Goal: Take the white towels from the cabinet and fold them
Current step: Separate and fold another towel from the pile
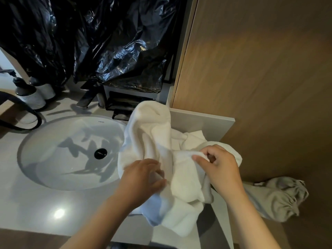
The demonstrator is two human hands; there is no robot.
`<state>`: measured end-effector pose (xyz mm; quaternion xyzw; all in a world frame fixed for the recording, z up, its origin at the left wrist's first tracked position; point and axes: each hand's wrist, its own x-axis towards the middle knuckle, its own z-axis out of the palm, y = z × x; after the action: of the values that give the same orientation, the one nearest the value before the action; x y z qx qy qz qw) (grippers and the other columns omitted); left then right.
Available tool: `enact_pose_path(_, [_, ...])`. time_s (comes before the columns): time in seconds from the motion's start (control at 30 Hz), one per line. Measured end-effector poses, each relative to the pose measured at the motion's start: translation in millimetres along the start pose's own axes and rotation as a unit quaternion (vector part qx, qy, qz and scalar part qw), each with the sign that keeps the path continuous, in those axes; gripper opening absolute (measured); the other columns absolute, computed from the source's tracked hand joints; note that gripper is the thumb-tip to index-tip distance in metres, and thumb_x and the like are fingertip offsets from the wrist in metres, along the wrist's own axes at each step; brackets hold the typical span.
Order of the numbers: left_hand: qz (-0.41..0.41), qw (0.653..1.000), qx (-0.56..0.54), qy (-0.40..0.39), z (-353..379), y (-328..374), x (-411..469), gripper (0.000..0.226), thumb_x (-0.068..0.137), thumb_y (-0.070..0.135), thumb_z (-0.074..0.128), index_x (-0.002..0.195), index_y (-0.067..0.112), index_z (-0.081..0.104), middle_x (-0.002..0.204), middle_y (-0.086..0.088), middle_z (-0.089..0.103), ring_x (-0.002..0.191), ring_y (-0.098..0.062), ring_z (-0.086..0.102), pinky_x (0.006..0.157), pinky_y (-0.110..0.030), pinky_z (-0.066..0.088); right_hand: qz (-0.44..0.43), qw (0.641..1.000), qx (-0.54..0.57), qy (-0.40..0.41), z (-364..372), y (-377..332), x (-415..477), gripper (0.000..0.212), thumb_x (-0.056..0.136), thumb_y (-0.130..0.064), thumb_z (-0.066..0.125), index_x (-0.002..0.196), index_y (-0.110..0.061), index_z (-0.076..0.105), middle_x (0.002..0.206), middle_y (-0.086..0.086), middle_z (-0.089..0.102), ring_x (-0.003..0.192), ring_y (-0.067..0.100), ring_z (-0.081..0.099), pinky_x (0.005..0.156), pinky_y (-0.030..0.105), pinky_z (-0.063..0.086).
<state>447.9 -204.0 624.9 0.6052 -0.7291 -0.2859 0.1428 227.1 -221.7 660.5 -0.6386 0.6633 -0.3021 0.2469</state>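
Note:
A crumpled white towel (pixel 154 139) lies heaped on the right end of the grey counter (pixel 36 209), draped over the counter's edge beside the sink. My left hand (pixel 143 178) grips a fold of it near its lower left. My right hand (pixel 219 166) pinches an upper edge of the towel between thumb and fingers. More white cloth (pixel 192 139) bunches behind my right hand, against the low grey ledge (pixel 203 117). The cabinet itself cannot be made out.
An oval white sink (pixel 59 153) with a black drain fills the counter's left. Behind it stand a dark tap (pixel 86 97), two pump bottles (pixel 30 94) and a black tray (pixel 125 103). Black plastic sheeting (pixel 89 38) hangs above. A wooden panel (pixel 260 69) rises on the right.

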Motion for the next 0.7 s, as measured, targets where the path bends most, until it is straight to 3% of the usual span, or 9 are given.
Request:
enact_pose_path(0.1, [-0.028,0.999,-0.029,0.004,-11,-5,-7,0.042,0.075,0.064,0.059,0.098,0.030,0.071,0.127,0.022,0.053,0.115,-0.005,0.051,0.092,-0.021,0.038,-0.027,0.998,0.048,0.028,-5,-19,3,0.017,0.086,-0.027,0.071,0.074,-0.018,0.063,0.075,-0.008,0.058,0.069,0.009,0.053,0.060,0.012,0.038])
enact_pose_path(0.17, [-0.038,0.998,-0.047,0.016,-17,-8,-9,0.028,0.082,0.052,0.067,0.099,0.030,0.071,0.127,0.021,0.052,0.114,-0.002,0.050,0.092,-0.020,0.039,-0.034,0.994,0.095,0.044,-10,-32,6,0.013,0.087,-0.026,0.071,0.079,-0.016,0.067,0.079,-0.004,0.062,0.072,0.010,0.056,0.062,0.013,0.043])
enact_pose_path(0.3, [-0.035,0.997,-0.058,0.024,-24,-10,-11,0.029,0.084,0.050,0.065,0.104,0.030,0.069,0.130,0.018,0.052,0.113,0.000,0.051,0.091,-0.020,0.042,-0.020,0.983,0.174,0.055,-17,-53,12,0.008,0.087,-0.026,0.070,0.083,-0.019,0.068,0.082,-0.004,0.066,0.079,0.016,0.062,0.071,0.026,0.052])
enact_pose_path(0.43, [-0.029,0.998,-0.061,0.018,-24,-7,-10,0.030,0.087,0.049,0.062,0.109,0.030,0.065,0.128,0.020,0.049,0.108,0.003,0.048,0.082,-0.014,0.035,-0.006,0.964,0.262,0.037,-25,-76,17,0.011,0.089,-0.025,0.068,0.078,-0.025,0.066,0.075,-0.009,0.064,0.078,0.019,0.062,0.069,0.027,0.051])
enact_pose_path(0.53, [-0.045,0.997,-0.069,0.004,-24,-8,-10,0.027,0.086,0.045,0.064,0.108,0.029,0.064,0.124,0.018,0.052,0.104,-0.001,0.052,0.085,-0.019,0.043,0.009,0.947,0.321,0.014,-37,-86,20,0.019,0.090,-0.027,0.066,0.071,-0.027,0.065,0.074,-0.001,0.060,0.075,0.025,0.056,0.063,0.034,0.046])
enact_pose_path(0.63, [-0.056,0.996,-0.072,0.016,-24,-7,-11,0.035,0.083,0.039,0.069,0.110,0.019,0.063,0.117,0.007,0.058,0.100,-0.010,0.056,0.089,-0.029,0.049,0.009,0.958,0.286,-0.033,-44,-86,25,0.015,0.091,-0.026,0.066,0.079,-0.016,0.066,0.075,0.006,0.059,0.070,0.021,0.054,0.057,0.028,0.043])
enact_pose_path(0.7, [-0.035,0.996,-0.051,0.059,-20,-5,-9,0.047,0.079,0.048,0.072,0.115,0.020,0.061,0.120,0.009,0.057,0.108,-0.010,0.052,0.093,-0.024,0.044,0.022,0.966,0.255,-0.042,-42,-80,26,0.015,0.091,-0.024,0.066,0.081,-0.013,0.066,0.077,0.009,0.060,0.068,0.019,0.055,0.055,0.025,0.045])
